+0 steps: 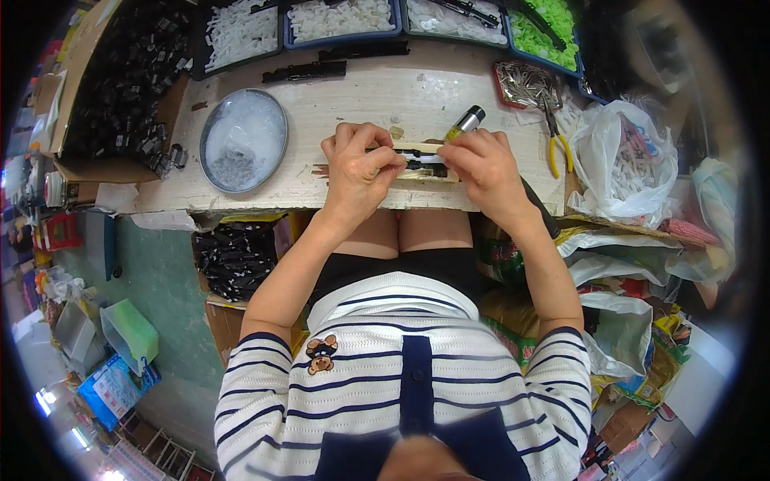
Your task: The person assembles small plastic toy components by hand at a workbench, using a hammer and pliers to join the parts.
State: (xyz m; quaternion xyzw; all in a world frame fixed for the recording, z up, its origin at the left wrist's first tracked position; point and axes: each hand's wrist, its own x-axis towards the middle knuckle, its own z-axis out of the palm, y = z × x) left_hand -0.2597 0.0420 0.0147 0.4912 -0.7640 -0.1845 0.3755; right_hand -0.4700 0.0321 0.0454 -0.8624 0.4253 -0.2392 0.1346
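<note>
A slim black plastic part [414, 155] with a white piece along it lies in a pale holder [433, 178] near the bench's front edge. My left hand [358, 167] has its fingers bent and pinched at the part's left end. At the right end, the fingertips of my right hand [488, 170] are closed on the part. My fingers cover both ends, so their exact grip is partly hidden. Just beyond my right fingers is a small cylinder [467, 122] with a silver and black top and a yellowish lower end.
A round metal dish [280, 152] with whitish contents stands left. Black assemblies [305, 72] lie behind, before trays of white pieces [341, 36] and green pieces [545, 44]. Right are a red tray of metal pieces [501, 98], yellow-handled pliers [553, 152] and a plastic bag [589, 188].
</note>
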